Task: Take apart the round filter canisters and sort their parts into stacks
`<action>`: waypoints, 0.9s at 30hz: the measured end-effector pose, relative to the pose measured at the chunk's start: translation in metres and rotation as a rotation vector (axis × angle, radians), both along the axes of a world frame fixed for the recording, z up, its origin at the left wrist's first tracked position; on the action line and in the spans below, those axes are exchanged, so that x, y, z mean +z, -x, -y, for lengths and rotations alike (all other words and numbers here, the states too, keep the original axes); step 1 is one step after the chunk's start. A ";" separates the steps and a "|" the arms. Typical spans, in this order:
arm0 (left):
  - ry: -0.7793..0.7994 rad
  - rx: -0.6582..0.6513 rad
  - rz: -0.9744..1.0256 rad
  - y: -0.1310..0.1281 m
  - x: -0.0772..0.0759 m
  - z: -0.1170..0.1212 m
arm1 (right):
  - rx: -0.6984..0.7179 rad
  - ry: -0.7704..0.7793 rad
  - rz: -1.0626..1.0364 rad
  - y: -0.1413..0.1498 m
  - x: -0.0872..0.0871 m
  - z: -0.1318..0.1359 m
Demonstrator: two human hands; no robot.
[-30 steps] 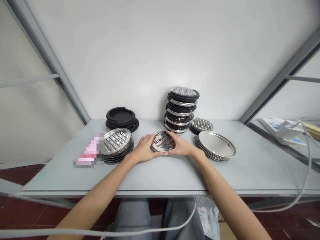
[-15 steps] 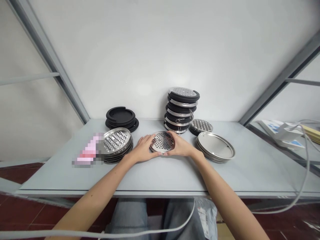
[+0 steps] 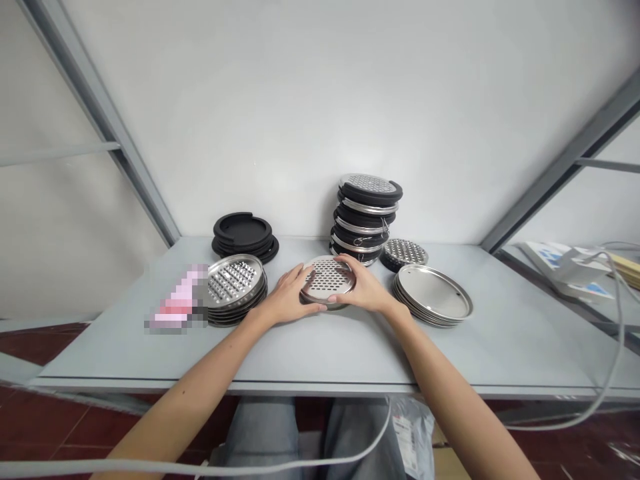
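Note:
Between my hands is a round metal grater disc (image 3: 327, 279) with rows of slots, at the middle of the table. It sits a little above the table, and a second rim shows under its near edge. My left hand (image 3: 289, 298) is curled round the left side, with the thumb at the front. My right hand (image 3: 366, 288) grips the right side, fingers over the far rim and thumb at the near edge. Left of my left hand stands a stack of coarse grater discs (image 3: 234, 283). Right of my right hand lies a stack of plain metal lids (image 3: 434, 291).
Black ring-shaped holders (image 3: 243, 230) are piled at the back left. A tall stack of black and metal grater assemblies (image 3: 367, 213) with wire clips stands against the wall. Small grater discs (image 3: 406, 252) sit beside it. A white cable (image 3: 617, 340) hangs at the right edge.
The grater disc has come up slightly and shifted a little right between my hands, baring a rim below it. My right hand has moved slightly with it.

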State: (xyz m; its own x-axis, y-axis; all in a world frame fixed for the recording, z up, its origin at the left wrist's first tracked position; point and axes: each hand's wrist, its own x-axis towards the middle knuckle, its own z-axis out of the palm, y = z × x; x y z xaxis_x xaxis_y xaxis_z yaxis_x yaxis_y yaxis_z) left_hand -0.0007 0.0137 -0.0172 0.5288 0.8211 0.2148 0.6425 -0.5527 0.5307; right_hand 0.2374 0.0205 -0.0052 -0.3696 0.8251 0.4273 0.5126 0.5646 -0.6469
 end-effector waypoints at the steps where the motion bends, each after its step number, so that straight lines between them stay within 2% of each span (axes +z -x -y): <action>1: 0.012 0.002 -0.001 0.000 0.001 0.001 | -0.003 0.019 -0.029 -0.001 0.001 0.000; 5: 0.034 -0.006 0.054 -0.001 0.005 0.002 | 0.034 0.074 -0.164 -0.007 0.004 0.000; 8: -0.025 0.007 0.104 -0.001 0.008 0.001 | 0.047 0.079 -0.225 -0.009 0.005 -0.002; 11: -0.093 0.027 0.089 0.000 0.010 0.000 | -0.005 -0.028 -0.171 -0.009 0.002 -0.004; 15: -0.164 0.044 0.055 -0.001 0.011 0.002 | -0.145 -0.197 -0.034 -0.012 -0.005 -0.008; 19: -0.198 0.078 0.128 -0.001 0.010 0.001 | -0.219 -0.289 0.036 -0.017 -0.006 -0.007; 22: -0.250 0.103 0.184 -0.001 0.009 0.000 | -0.221 -0.321 0.053 -0.019 -0.003 -0.005; 27: -0.286 0.155 0.243 -0.001 0.008 -0.004 | -0.198 -0.288 -0.005 -0.020 0.001 -0.004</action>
